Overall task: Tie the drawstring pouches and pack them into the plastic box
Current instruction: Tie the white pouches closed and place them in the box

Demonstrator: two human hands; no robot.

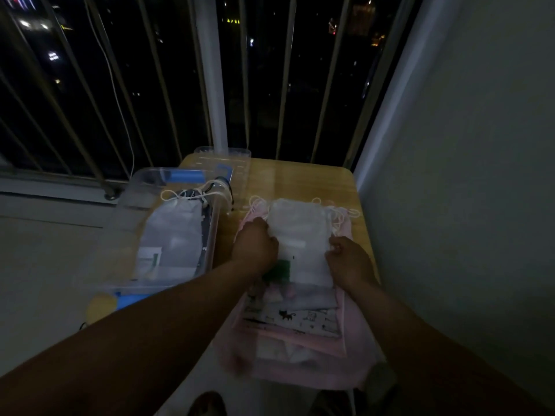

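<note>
**Top white pouch** on the stack of pouches, just to the right of the plastic box. Its long axis runs parallel to the box's long side, with the mouth at the far end, away from me.

- **Grip:** I hold it by both long edges. My left hand is curled over the edge nearer the box. My right hand pinches the edge away from the box.
- **Cords:** the cords at the mouth lie in loose loops, so I judge this pouch not yet tied.
- **Governing relation:** the box lies leftward of the pouch. The left hand sits between pouch and box and is the nearer one for the carry. The pouch should need no turning to fit.
- **In the box:** a pale packed pouch lies lengthwise, its cord at the far end.
- **Surface:** a small wooden table bears the stack. In this dim light I cannot tell whether the box stands fully on it.
- **Room:** a railing rises beyond the box, with night outside. A plain wall stands on the side of the stack away from the box
</note>
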